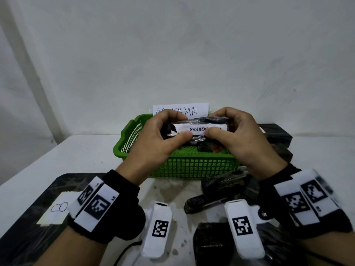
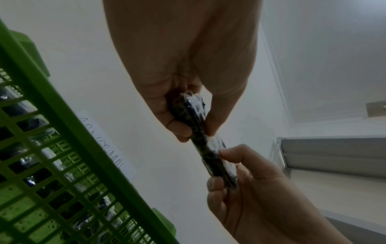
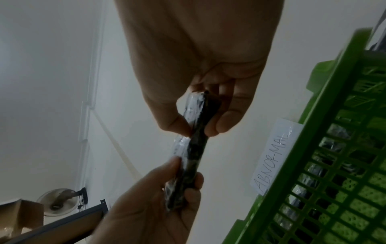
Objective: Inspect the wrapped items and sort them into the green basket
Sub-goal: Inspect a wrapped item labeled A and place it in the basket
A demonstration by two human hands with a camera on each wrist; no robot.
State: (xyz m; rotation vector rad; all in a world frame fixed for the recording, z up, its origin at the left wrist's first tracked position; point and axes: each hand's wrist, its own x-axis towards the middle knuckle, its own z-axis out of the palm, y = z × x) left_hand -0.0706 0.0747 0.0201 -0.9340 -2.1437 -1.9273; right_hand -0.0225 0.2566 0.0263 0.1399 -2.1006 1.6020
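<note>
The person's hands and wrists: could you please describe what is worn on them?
Both the left hand and right hand are bare. Each wrist carries a black wrist band with white tags bearing black square coded markers. A white camera block with a similar marker sits under each wrist. A black cable trails by the left one.

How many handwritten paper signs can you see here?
2. One sign reading ABNORMAL stands behind the basket, partly hidden by the left hand. Another sign, marked B, lies at the near left. Others may be hidden.

Black wrapped item [image 1: 197,131], white label up, held level above green basket [image 1: 192,167].
</note>
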